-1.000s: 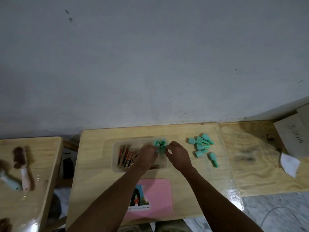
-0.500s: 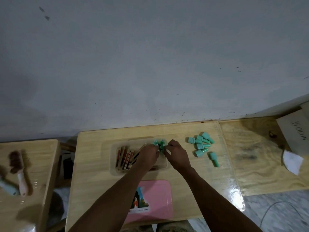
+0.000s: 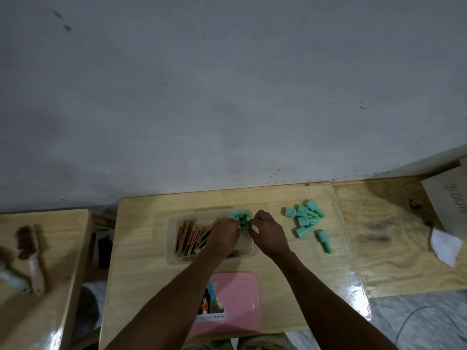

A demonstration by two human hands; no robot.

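Note:
A clear plastic tray point(image 3: 174, 258) lies on the middle wooden table point(image 3: 141, 248). Flat brown and red sticks point(image 3: 188, 238) lie in its left half. At its far right corner stand several small green bottles point(image 3: 241, 218), caps up. My left hand point(image 3: 223, 236) and my right hand point(image 3: 269, 234) meet over that cluster, and the fingertips of both pinch bottles in it. A loose pile of the same green bottles point(image 3: 304, 219) lies on the table to the right, one bottle point(image 3: 324, 241) a little apart.
A pink lid with a picture label point(image 3: 232, 299) lies near the table's front edge. The left table holds a brush point(image 3: 31, 253). To the right is a plywood board point(image 3: 394, 238) with a cardboard box point(image 3: 452, 198) and white paper point(image 3: 446, 246). A grey wall stands behind.
Both hands stay at the green bottle cluster in the tray, with only small finger movements. The view has shifted slightly.

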